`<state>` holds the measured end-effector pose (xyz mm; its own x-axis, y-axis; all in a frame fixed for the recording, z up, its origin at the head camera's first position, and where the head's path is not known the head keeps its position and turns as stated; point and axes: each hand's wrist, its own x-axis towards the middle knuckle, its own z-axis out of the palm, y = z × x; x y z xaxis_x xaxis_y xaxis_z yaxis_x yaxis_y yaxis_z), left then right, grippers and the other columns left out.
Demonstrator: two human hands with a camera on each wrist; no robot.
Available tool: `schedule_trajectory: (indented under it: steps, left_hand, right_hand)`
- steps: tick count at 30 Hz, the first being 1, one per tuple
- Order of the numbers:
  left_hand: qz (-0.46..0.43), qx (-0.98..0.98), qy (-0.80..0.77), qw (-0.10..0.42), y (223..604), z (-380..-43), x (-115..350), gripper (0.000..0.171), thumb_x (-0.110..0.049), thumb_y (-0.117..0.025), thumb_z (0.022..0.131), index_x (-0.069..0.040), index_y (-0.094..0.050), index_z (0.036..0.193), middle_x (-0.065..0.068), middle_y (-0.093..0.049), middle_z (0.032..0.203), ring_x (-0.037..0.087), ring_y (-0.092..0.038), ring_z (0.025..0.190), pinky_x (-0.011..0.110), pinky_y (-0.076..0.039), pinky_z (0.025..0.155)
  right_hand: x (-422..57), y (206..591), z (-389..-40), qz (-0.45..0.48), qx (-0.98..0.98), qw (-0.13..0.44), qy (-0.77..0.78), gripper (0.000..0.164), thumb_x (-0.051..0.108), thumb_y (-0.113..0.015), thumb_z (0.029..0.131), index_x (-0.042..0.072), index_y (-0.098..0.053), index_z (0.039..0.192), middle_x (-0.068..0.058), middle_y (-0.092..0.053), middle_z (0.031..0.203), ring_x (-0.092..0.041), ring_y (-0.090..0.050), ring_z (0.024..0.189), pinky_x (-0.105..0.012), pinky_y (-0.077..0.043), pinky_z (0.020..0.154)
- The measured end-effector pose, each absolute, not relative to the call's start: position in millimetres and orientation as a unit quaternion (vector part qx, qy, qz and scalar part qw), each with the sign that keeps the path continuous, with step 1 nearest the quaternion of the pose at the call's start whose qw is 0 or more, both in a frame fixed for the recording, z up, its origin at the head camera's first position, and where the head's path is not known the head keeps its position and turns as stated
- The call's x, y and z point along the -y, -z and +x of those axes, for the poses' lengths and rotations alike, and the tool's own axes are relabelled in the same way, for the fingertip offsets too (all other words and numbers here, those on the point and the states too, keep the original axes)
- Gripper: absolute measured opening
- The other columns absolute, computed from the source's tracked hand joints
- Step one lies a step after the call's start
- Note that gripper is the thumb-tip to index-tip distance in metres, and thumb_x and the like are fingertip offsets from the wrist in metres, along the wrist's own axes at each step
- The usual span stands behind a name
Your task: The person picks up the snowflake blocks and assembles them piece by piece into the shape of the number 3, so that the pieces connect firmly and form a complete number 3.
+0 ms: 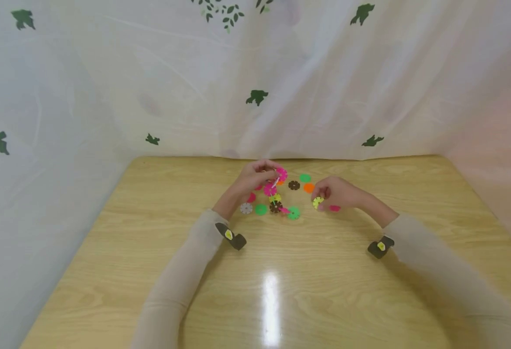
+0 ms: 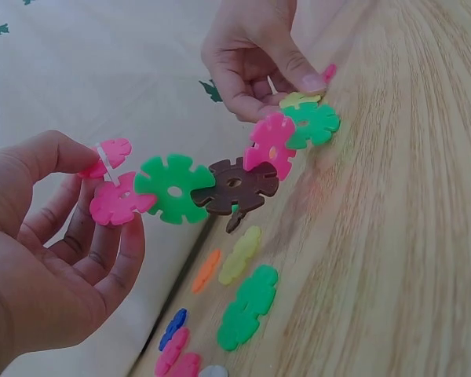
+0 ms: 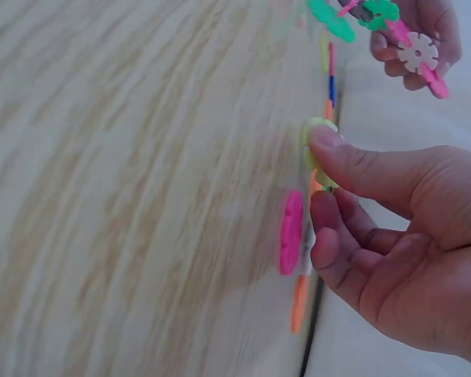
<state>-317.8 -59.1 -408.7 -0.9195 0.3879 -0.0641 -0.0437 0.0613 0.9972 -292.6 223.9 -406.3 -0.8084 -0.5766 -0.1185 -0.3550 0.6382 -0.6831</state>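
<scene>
My left hand (image 1: 255, 177) pinches one end of a chain of notched plastic snowflake discs, by a pink disc (image 2: 114, 200) beside a white disc (image 3: 418, 53) seen edge-on in the left wrist view. Further along come a green disc (image 2: 169, 190), a brown disc (image 2: 235, 186), another pink disc (image 2: 265, 149) and a green end disc (image 2: 314, 126). Between thumb and fingers, my right hand (image 1: 342, 193) holds a single yellow disc (image 1: 317, 203). It is apart from the chain in the head view, to the right of the green end disc.
Loose discs lie on the wooden table (image 1: 325, 291) around the hands: a grey one (image 1: 246, 208), a green one (image 1: 261, 209), a brown one (image 1: 294, 185), an orange one (image 1: 309, 187) and a pink one (image 1: 335, 208). A pale curtain (image 1: 308, 97) hangs behind the table's far edge.
</scene>
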Motion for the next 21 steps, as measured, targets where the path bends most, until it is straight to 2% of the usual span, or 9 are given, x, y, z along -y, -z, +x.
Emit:
schedule_trajectory:
  steps: [5, 10, 15, 21]
  left_hand:
    - [0.117, -0.711, -0.674, 0.162, 409, -319, 59, 0.020, -0.011, -0.068, 0.095, -0.014, -0.072, 0.114, -0.001, -0.068, 0.092, 0.010, -0.062, 0.076, 0.028, -0.031, 0.058]
    - [0.117, -0.716, -0.668, 0.163, 409, -319, 59, 0.021, -0.012, -0.068, 0.095, -0.014, -0.071, 0.115, -0.002, -0.069, 0.092, 0.010, -0.063, 0.078, 0.028, -0.030, 0.057]
    - [0.120, -0.721, -0.663, 0.162, 409, -320, 59, 0.022, -0.013, -0.068, 0.095, -0.013, -0.071, 0.116, -0.002, -0.068, 0.091, 0.010, -0.061, 0.076, 0.027, -0.031, 0.056]
    - [0.117, -0.723, -0.661, 0.166, 408, -318, 59, 0.021, -0.014, -0.068, 0.094, -0.015, -0.071, 0.115, -0.002, -0.068, 0.091, 0.010, -0.061, 0.077, 0.027, -0.031, 0.055]
  right_hand:
    - [-219, 400, -294, -0.246, -0.886, 0.147, 0.364, 0.006, 0.004, -0.074, 0.091, 0.001, -0.072, 0.095, -0.010, -0.064, 0.083, -0.015, -0.055, 0.074, -0.023, -0.049, 0.067]
    - [-206, 393, -298, -0.206, -0.858, 0.118, 0.455, 0.013, 0.009, -0.073, 0.094, -0.002, -0.070, 0.101, -0.008, -0.068, 0.091, -0.021, -0.063, 0.080, -0.029, -0.057, 0.069]
    - [-189, 391, -300, -0.184, -0.828, 0.053, 0.527, 0.019, 0.011, -0.074, 0.093, -0.004, -0.070, 0.104, -0.006, -0.070, 0.092, -0.022, -0.066, 0.085, -0.032, -0.061, 0.072]
    - [-178, 396, -296, -0.173, -0.817, -0.005, 0.550, 0.017, 0.008, -0.075, 0.092, -0.004, -0.071, 0.104, -0.017, -0.072, 0.099, -0.023, -0.071, 0.088, -0.031, -0.063, 0.073]
